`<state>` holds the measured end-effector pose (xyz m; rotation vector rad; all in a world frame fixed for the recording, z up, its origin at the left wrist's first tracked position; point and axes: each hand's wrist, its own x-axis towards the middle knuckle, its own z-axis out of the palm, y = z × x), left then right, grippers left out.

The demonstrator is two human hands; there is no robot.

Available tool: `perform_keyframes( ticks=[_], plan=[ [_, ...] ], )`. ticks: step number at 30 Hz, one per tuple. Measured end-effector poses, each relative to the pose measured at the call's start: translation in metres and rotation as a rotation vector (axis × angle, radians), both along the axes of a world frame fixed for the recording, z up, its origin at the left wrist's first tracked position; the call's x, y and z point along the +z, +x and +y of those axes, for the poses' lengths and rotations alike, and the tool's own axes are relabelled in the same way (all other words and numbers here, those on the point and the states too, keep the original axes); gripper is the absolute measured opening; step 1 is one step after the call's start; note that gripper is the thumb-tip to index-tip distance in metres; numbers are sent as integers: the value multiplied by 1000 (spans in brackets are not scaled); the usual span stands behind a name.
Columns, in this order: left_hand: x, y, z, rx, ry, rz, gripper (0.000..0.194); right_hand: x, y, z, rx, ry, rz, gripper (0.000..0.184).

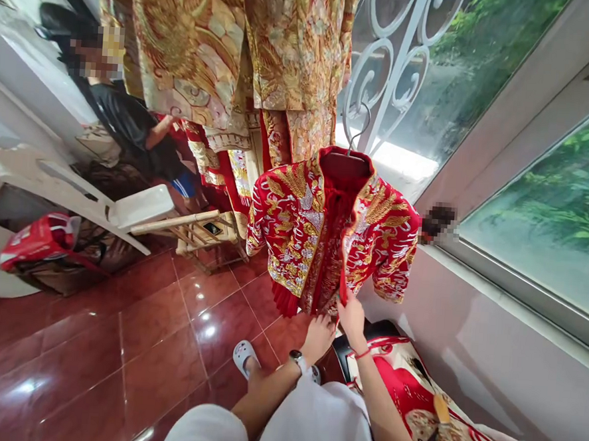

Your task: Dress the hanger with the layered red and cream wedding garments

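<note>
Plainly, both our arms reach forward from the white clothing at our lap and converge on the embroidered red jacket point(293, 237), which hangs before us on a metal hanger point(359, 128) hooked at the white scrollwork grille point(399, 60). Our left hand point(318, 336), with a watch point(298, 360) at the wrist, slants up and inward, its back towards us; the fingers lie close together and bend at the lower hem of the red inner layer point(330, 249), though we cannot tell whether they pinch it. Our right hand point(352, 318) sits slightly higher, just beside the left, its forearm angling in from the lower right and a red string bracelet point(361, 354) round the wrist. With it we pinch the jacket's front edge on the right of the view, low down, thumb and fingers pressed together on the cloth. Below our right forearm, red and cream embroidered fabric point(404, 380) lies spread out. Gold embroidered garments point(195, 48) hang above and left of the jacket, and a person in black point(125, 124) reaches towards the red clothing beneath them.
</note>
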<state>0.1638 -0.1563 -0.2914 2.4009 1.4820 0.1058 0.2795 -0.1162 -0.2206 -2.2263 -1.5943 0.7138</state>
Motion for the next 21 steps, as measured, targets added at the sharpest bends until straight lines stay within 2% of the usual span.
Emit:
perform_keyframes(
  ticks=[1, 3, 5, 6, 7, 9, 10, 12, 14, 16, 18, 21],
  plan=[
    [9, -6, 7, 95, 27, -65, 20, 1, 16, -7, -56, 32, 48, 30],
    [39, -20, 35, 318, 139, -253, 30, 8, 46, -19, -290, 161, 101, 39],
    [82, -30, 76, 513, 314, -414, 48, 25, 61, -19, -533, 409, 57, 52],
    [106, -32, 100, 577, 402, -467, 58, 38, 60, -12, -574, 553, 14, 62],
    [127, -33, 123, 627, 464, -501, 67, 53, 55, -1, -556, 689, -38, 72],
    [161, -32, 159, 719, 512, -533, 76, 84, 39, 34, -388, 843, -108, 93],
    [171, -33, 169, 718, 506, -548, 75, 99, 34, 55, -345, 865, -127, 93],
    [180, -45, 174, 655, 469, -574, 62, 123, 35, 96, -320, 923, -105, 83],
    [185, -77, 163, 584, 465, -592, 47, 140, 58, 125, -268, 973, 10, 72],
    [199, -123, 153, 600, 537, -583, 48, 152, 95, 144, -115, 986, 150, 60],
    [228, -171, 156, 669, 654, -530, 48, 161, 134, 160, -18, 1002, 219, 47],
    [282, -219, 190, 711, 784, -413, 44, 173, 171, 192, -74, 990, 208, 21]
  ],
)
